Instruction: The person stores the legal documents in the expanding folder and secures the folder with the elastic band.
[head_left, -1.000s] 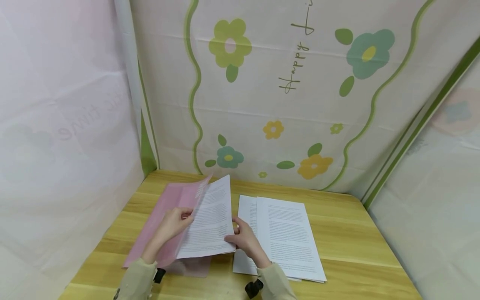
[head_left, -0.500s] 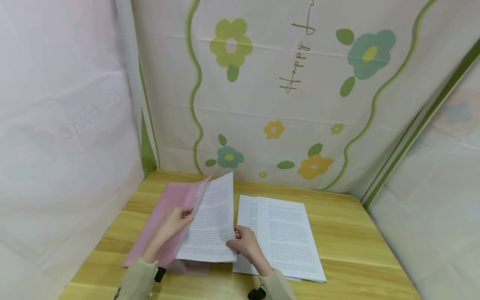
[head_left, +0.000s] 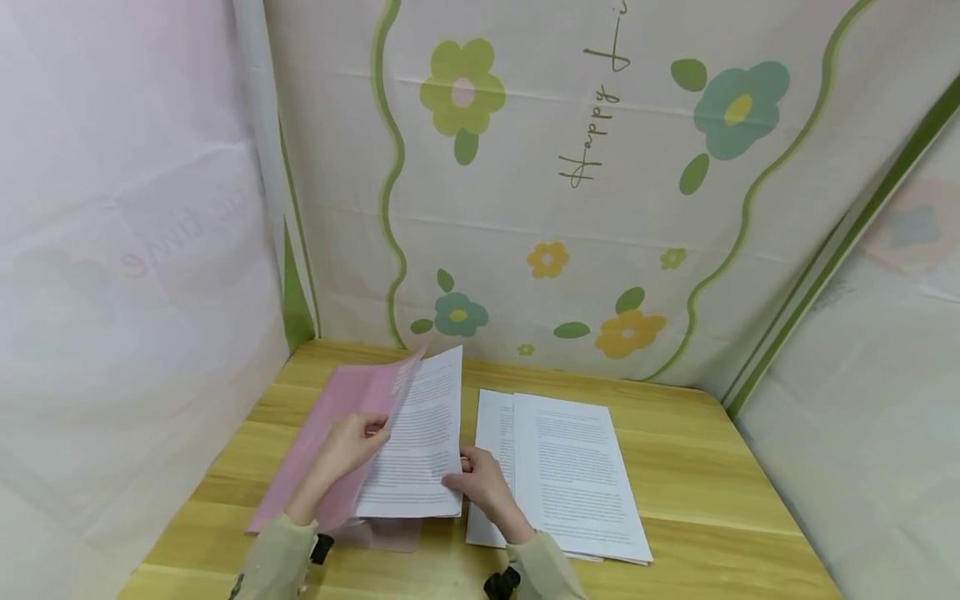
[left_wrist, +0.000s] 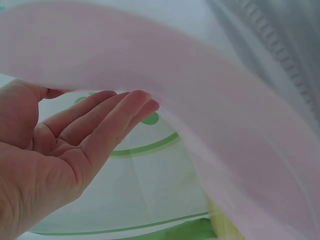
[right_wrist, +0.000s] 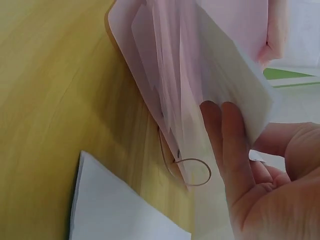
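A translucent pink folder [head_left: 352, 387] lies at the left of the table, its cover lifted. My left hand [head_left: 352, 446] holds that cover's edge between thumb and fingers; in the left wrist view the cover [left_wrist: 120, 50] arches over the fingers. Printed sheets [head_left: 416, 450] lie partly within the folder, their right side sticking out. At that side my right hand [head_left: 483, 483] pinches the stack, thumb on top and fingers beneath. From the right wrist, the stack [right_wrist: 235, 75] appears raised above the folder's pink layers [right_wrist: 172, 65]. How deep the sheets sit is hidden.
To the right, more printed sheets [head_left: 577, 475] lie in two overlapping piles on the wooden table [head_left: 705, 492]. A thin cord loop [right_wrist: 192, 159] hangs at the folder's edge. Flower-patterned fabric [head_left: 510, 208] stands behind and at both sides.
My right hand first shifts the sheets slightly right and nearer, then back left toward the folder. The left hand and the cover stay nearly where they were.
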